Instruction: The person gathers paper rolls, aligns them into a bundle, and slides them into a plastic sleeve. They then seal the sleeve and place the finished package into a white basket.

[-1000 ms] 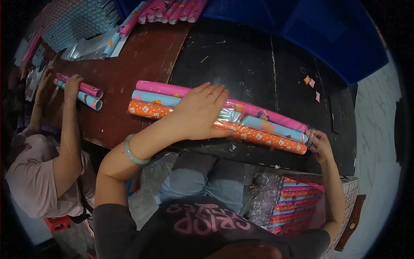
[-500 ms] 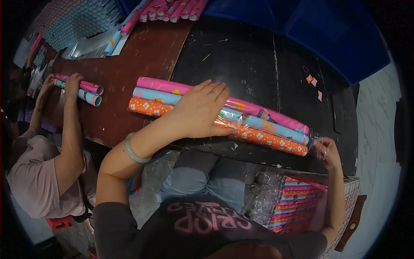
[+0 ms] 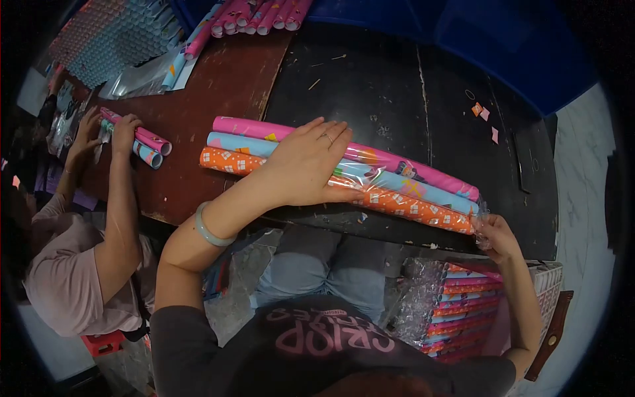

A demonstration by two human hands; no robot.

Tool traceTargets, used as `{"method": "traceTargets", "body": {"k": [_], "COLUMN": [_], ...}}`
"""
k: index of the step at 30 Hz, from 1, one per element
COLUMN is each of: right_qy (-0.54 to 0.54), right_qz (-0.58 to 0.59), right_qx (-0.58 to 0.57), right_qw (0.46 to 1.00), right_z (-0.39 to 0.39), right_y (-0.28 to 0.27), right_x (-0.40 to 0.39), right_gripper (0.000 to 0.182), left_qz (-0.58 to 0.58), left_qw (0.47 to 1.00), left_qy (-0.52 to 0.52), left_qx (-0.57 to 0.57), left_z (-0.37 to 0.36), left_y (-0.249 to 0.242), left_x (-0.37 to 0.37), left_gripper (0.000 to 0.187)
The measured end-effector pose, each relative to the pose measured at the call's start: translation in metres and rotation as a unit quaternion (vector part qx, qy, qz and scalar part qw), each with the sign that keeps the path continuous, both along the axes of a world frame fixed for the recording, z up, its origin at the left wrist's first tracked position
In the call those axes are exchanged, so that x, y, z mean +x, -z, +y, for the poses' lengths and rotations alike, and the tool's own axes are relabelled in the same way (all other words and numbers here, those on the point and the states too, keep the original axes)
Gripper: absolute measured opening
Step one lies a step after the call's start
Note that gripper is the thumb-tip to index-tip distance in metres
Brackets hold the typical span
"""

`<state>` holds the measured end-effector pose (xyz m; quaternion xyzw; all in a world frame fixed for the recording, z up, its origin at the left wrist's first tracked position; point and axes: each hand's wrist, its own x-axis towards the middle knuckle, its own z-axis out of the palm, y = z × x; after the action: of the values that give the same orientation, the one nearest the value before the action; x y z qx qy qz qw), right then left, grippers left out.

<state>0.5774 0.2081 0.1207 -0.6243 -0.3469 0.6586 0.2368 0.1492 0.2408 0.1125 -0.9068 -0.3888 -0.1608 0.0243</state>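
Three wrapping paper rolls lie side by side in a clear plastic bag: a pink roll point(image 3: 430, 175), a light blue roll point(image 3: 423, 190) and an orange roll with white gift shapes point(image 3: 413, 208). My left hand point(image 3: 309, 162) lies flat across the middle of the bundle, fingers stretched out and thumb toward the orange roll. At the bundle's right end, my right hand point(image 3: 499, 237) pinches the gathered end of the plastic bag point(image 3: 481, 223). Its fingertips are partly hidden by the crinkled film.
To the left, another person's hand point(image 3: 124, 137) touches more rolls point(image 3: 151, 141). A white basket point(image 3: 544, 291) by my right arm holds wrapped rolls point(image 3: 463, 308). Pink rolls point(image 3: 261, 18) and a tall roll stack point(image 3: 119, 43) stand behind, near blue bins point(image 3: 503, 53). Small paper scraps point(image 3: 486, 114) lie on the black table.
My right hand keeps its pinch on the plastic, now closer against the roll ends. My left hand stays on the bundle. The other person's left hand has come away from their rolls.
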Motion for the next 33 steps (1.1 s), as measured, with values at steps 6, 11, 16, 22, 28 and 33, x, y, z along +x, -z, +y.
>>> {"method": "traceTargets", "body": {"k": [6, 11, 16, 22, 28, 33], "right_qy": [-0.069, -0.075, -0.073, -0.152, 0.019, -0.007], "right_qz": [-0.059, -0.047, -0.052, -0.151, 0.066, -0.023], "right_qx": [0.074, 0.044, -0.012, 0.131, 0.316, 0.408], "right_qw": [0.993, 0.995, 0.996, 0.968, 0.946, 0.913], "right_z": [-0.007, -0.010, -0.016, -0.064, -0.120, -0.140], "right_y": [-0.001, 0.001, -0.012, -0.021, 0.007, 0.002], "right_x": [0.005, -0.004, -0.017, -0.011, 0.066, 0.068], "right_gripper": [0.020, 0.020, 0.024, 0.034, 0.034, 0.037], "left_qz": [-0.030, -0.012, 0.006, 0.003, 0.033, 0.044], "left_qw": [0.999, 1.000, 0.999, 0.997, 0.995, 0.995], "left_qy": [0.016, 0.016, 0.025, 0.066, 0.084, 0.066], "left_qx": [-0.009, -0.018, -0.036, -0.041, -0.051, -0.052], "left_z": [-0.001, 0.000, -0.001, -0.005, -0.008, -0.010], "left_y": [-0.003, -0.005, -0.009, -0.016, -0.018, -0.022], "left_x": [-0.002, 0.000, -0.002, -0.006, -0.003, -0.001], "left_gripper": [0.100, 0.103, 0.104, 0.100, 0.103, 0.103]}}
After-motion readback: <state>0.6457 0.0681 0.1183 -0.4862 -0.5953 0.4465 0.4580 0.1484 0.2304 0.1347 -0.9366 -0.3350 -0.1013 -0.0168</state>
